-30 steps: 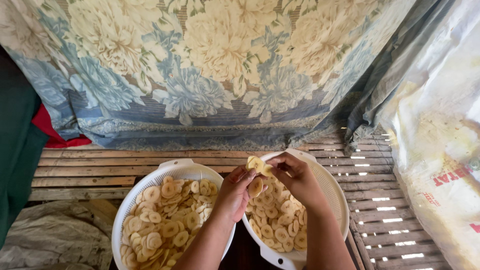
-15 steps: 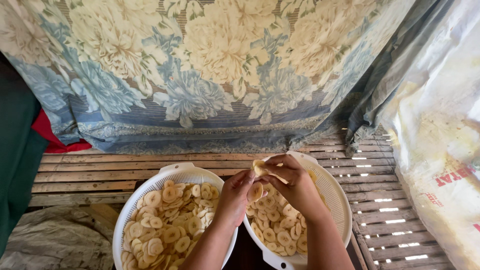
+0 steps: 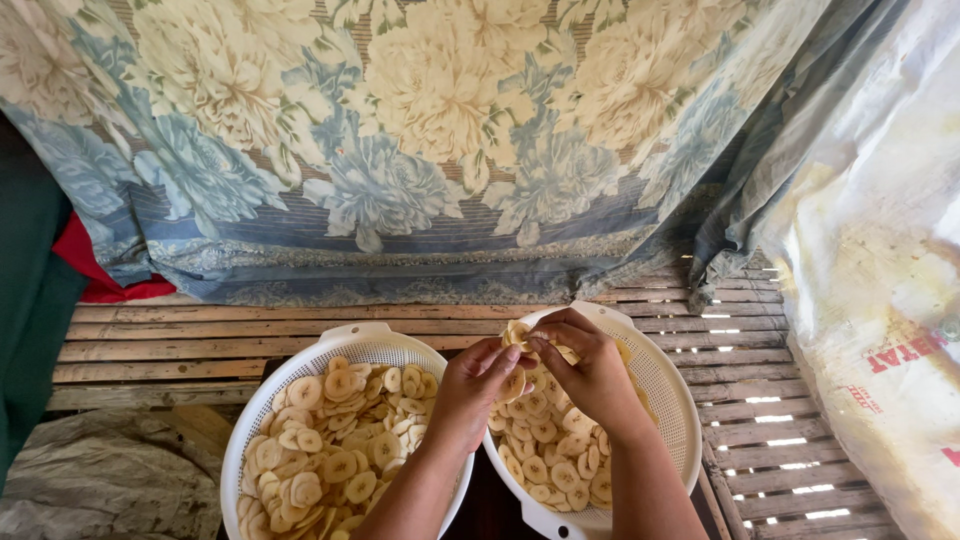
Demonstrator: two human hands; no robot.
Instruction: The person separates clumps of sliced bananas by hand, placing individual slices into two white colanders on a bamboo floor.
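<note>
Both white plastic colander bowls hold pale round banana slices: left bowl (image 3: 345, 350) heaped, right bowl (image 3: 670, 400) partly filled. Left hand (image 3: 475, 385) and right hand (image 3: 590, 365) pinch a stuck clump of slices (image 3: 516, 335) over the right bowl; many slices appear left to separate.

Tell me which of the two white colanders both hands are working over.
The right colander; left hand and right hand pinch slices above it.

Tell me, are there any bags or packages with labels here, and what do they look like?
Plastic sack: far right, beside the slatted bench; big, whitish and see-through, with red printing low down.
Grey sack: bottom left, crumpled; no label showing.
No signs or screens.
</note>
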